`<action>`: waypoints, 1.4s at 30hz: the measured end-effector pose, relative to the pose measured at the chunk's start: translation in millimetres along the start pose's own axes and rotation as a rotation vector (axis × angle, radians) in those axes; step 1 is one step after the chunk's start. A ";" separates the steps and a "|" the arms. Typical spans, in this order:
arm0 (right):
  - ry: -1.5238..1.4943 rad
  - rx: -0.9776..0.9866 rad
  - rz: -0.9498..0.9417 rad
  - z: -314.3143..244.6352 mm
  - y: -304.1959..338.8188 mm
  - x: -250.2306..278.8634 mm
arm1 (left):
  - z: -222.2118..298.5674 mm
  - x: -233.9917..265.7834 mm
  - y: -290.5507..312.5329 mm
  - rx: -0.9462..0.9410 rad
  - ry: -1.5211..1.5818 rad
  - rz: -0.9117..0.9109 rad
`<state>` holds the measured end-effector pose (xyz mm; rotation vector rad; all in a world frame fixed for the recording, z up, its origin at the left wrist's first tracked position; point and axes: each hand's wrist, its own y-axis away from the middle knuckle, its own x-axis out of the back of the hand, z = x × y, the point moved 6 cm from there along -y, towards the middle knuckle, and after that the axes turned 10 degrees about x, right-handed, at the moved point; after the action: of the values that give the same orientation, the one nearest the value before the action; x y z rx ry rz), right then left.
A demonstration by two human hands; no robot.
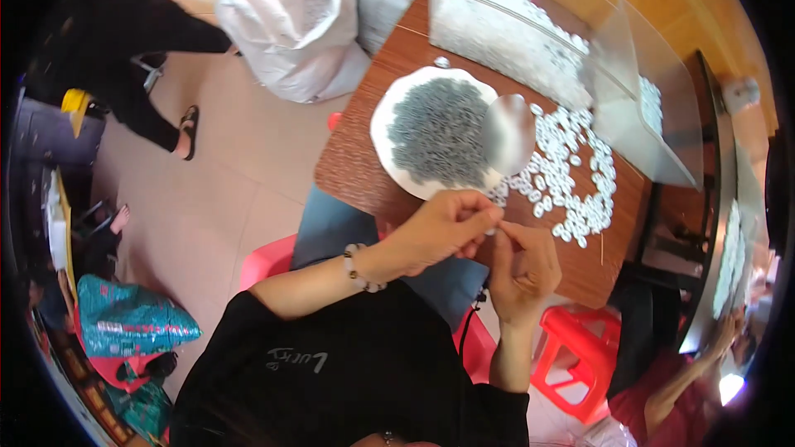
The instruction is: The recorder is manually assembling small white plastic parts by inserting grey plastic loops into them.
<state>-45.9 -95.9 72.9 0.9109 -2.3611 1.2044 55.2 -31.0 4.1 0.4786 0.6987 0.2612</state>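
Just over the table's near edge, my left hand [447, 228] and my right hand [527, 269] meet fingertip to fingertip. Both are closed in a pinch around a small whitish piece [490, 232], mostly hidden by the fingers. Beyond them stands a white scallop-rimmed plate [383, 139] heaped with small grey slender pieces [439, 128]. A shiny rounded metal object [509, 134], perhaps a spoon or scoop, covers the plate's right side. Many small white ring-like pieces [571, 165] lie scattered on the brown wooden table [356, 149], right of the plate.
A clear bin [509, 41] full of white pieces stands at the table's far side, with a clear divider [642, 108] beside it. White sacks [290, 29] rest on the floor. A red stool [575, 356] stands at right. Other people [137, 41] are at left and lower right.
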 end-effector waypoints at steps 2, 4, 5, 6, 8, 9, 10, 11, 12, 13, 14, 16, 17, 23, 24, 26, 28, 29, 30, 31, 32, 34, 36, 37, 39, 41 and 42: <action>-0.088 -0.095 0.015 10.5 6.8 0.8 | 0.5 -1.9 1.4 -0.032 -0.016 0.007; -0.219 -0.198 0.012 16.0 10.5 1.8 | -0.3 -5.0 2.1 -0.070 -0.059 -0.032; -0.329 -0.317 0.008 22.0 12.1 0.3 | -0.1 -4.0 4.7 -0.081 -0.061 -0.017; -0.452 -0.345 0.007 21.6 9.3 0.1 | 1.8 -5.6 7.8 -0.093 -0.091 -0.026; -0.528 -0.380 -0.002 24.3 8.9 -0.2 | 2.2 -7.2 12.2 -0.115 -0.122 -0.028; -0.593 -0.422 -0.009 26.5 9.7 -1.1 | 2.3 -8.5 14.1 -0.120 -0.127 -0.026; -0.594 -0.406 -0.035 26.5 9.5 -1.0 | 5.9 -8.7 17.6 -0.191 -0.163 0.019; -0.592 -0.403 -0.030 26.9 9.8 -0.8 | 9.2 -9.6 21.0 -0.261 -0.199 0.061; -0.604 -0.412 -0.036 27.1 10.3 -2.2 | 9.0 -12.4 22.5 -0.262 -0.204 0.052; -0.612 -0.423 -0.040 27.2 11.1 -2.8 | 13.3 -12.2 26.4 -0.345 -0.282 0.136; -0.598 -0.425 -0.028 25.9 10.1 -3.1 | 18.1 -12.2 30.0 -0.427 -0.358 0.214; -0.595 -0.418 -0.008 21.6 4.9 -4.9 | 21.9 -12.3 32.9 -0.454 -0.417 0.247; -0.584 -0.454 -0.058 23.3 4.1 -6.3 | 24.4 -10.6 34.6 -0.481 -0.473 0.296; -0.572 -0.490 -0.124 35.4 -1.5 -16.6 | 40.7 -3.2 49.1 -0.817 -0.769 0.502; -0.639 -0.519 -0.134 36.1 -0.5 -19.4 | 43.4 -5.8 53.9 -0.948 -0.855 0.548; -0.735 -0.553 -0.138 34.0 0.4 -22.0 | 42.8 -6.6 52.9 -0.968 -0.881 0.535; -0.720 -0.540 -0.135 32.7 -0.6 -22.6 | 42.6 -7.1 52.9 -0.989 -0.913 0.542; -0.712 -0.525 -0.135 31.7 -1.7 -22.9 | 42.8 -6.9 53.1 -1.002 -0.922 0.553; -0.710 -0.527 -0.136 30.5 -2.8 -23.0 | 42.8 -6.9 53.6 -1.014 -0.931 0.565; -0.689 -0.528 -0.154 28.4 -4.6 -23.1 | 43.2 -6.9 53.7 -1.012 -0.929 0.565; -0.669 -0.528 -0.173 26.5 -6.2 -23.6 | 44.1 -7.2 54.1 -1.008 -0.933 0.568; -0.676 -0.507 -0.176 23.3 -10.2 -25.1 | 43.1 -7.0 55.7 -1.004 -0.937 0.578; -0.683 -0.487 -0.179 22.1 -11.8 -28.5 | 29.5 9.7 41.7 -0.620 -0.561 0.464; -0.634 -0.442 -0.168 22.3 -12.6 -29.2 | 31.4 10.5 42.7 -0.619 -0.559 0.465; -0.583 -0.400 -0.161 25.0 -14.0 -31.2 | 24.1 19.6 33.9 -0.355 -0.150 0.303; -0.443 -0.287 -0.134 28.4 -21.9 -28.4 | 24.2 28.8 30.6 -0.307 -0.101 0.271; -0.443 -0.290 -0.138 30.5 -26.2 -30.3 | 21.9 31.9 29.1 -0.259 -0.055 0.240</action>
<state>-6.2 -120.3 53.9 1.3160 -2.6565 0.6285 91.3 -1.0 15.7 0.3205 0.5435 0.5551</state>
